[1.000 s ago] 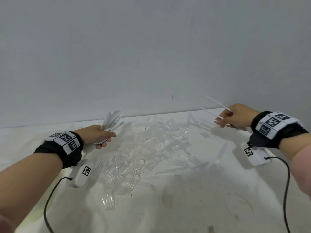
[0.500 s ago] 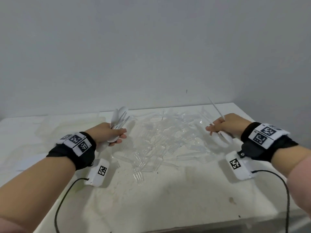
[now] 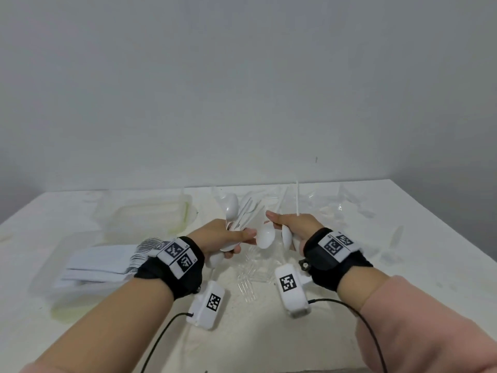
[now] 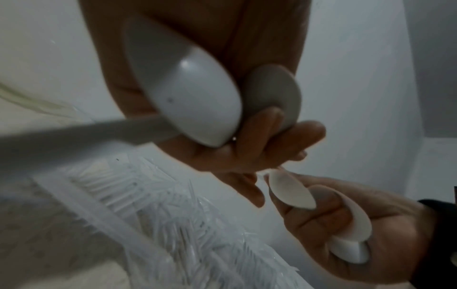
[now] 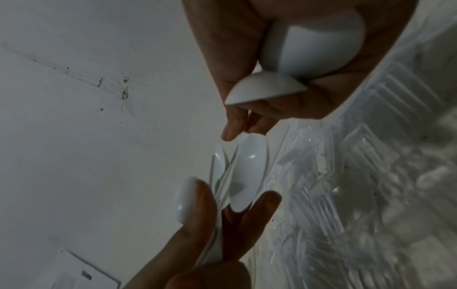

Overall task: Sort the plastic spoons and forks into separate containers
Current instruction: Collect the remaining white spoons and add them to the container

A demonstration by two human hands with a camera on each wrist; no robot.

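Spoons (image 3: 231, 208) bunched in left hand (image 3: 215, 235), more (image 3: 265, 236) gripped in right hand (image 3: 294, 224); loose splayed bunches could slip onto forks (image 3: 246, 288) at 6 o'clock

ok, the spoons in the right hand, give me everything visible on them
The white opaque plastic spoons look smooth and glossy. The right hand grips them, fingers curled round the handles. At least two bowls hang below the fist, and thin handles stick up above it. They are off the white table, above the clear plastic forks, close to the left hand and its own spoon bunch; contact is unclear.
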